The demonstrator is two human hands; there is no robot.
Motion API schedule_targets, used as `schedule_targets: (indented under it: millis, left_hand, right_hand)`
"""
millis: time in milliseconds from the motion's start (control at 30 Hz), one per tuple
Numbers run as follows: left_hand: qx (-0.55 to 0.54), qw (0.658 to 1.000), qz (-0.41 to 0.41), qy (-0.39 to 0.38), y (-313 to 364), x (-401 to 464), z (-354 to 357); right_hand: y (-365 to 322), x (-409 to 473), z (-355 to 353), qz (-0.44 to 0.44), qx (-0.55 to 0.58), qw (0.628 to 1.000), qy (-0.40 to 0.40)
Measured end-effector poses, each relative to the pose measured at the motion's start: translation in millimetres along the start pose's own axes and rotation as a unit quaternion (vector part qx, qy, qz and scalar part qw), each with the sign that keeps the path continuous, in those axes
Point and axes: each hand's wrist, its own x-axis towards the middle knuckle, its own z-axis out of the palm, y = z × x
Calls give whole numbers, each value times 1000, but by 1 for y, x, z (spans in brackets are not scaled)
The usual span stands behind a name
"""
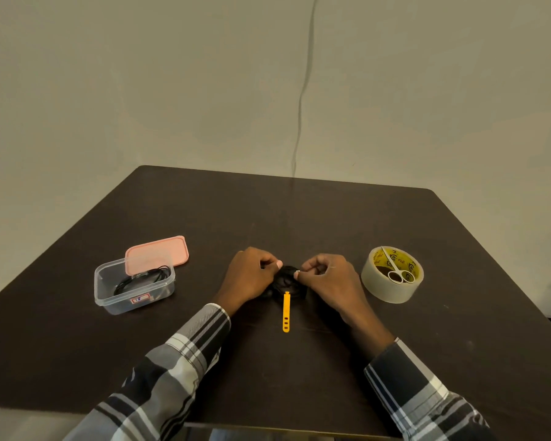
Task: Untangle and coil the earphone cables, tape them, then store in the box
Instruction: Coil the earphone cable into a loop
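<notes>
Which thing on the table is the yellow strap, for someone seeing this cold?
Start at the dark table and find the two hands at its middle. Just nearer the person than the black cable bundle lies a yellow strap, pointing toward them. It is the only bright yellow, slim, flat strip there.

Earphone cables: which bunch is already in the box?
The coiled black cable inside the clear box on the left. The other bunch lies on the table, pinched between both hands.
</notes>
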Motion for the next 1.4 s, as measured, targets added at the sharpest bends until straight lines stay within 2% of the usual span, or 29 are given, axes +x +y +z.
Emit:
schedule_targets:
  millis: [267, 533, 600, 767, 867, 967, 1067, 1167, 1300, 1400]
  left_hand:
    - [73, 996, 44, -23, 4, 0, -2]
    - [79, 997, 21, -5, 8, -2, 7]
    - [44, 999, 15, -4, 7, -2, 5]
    - [-97, 995, 9, 16, 12, -1, -5]
    - [-247, 969, 13, -8, 20, 0, -18]
    - [-319, 947, 36, -29, 31, 0, -34]
    - [-337, 939, 64, -22, 44, 0, -46]
    - [-340, 937, 78, -32, 54, -1, -57]
    - [-291, 951, 73, -81, 58, -2, -66]
    - [-249, 962, 74, -80, 57, -3, -68]
  right_hand:
    - [-2, 2, 4, -53, -71, 996, -16]
    - [-3, 6, 6, -65, -63, 996, -22]
    - [-2, 6, 5, -67, -24, 997, -31]
    - [-11, 1, -2, -8, 205, 975, -85]
    - [-22, 0, -16, 14, 294, 948, -123]
    - [-34, 0, -32, 3, 316, 936, -157]
    - [-44, 0, -43, -14, 367, 912, -184]
    - [-51, 0, -49, -15, 416, 894, -163]
    - [-55, 1, -50, -13, 437, 890, -129]
    - [-56, 1, -50, -8, 449, 885, -125]
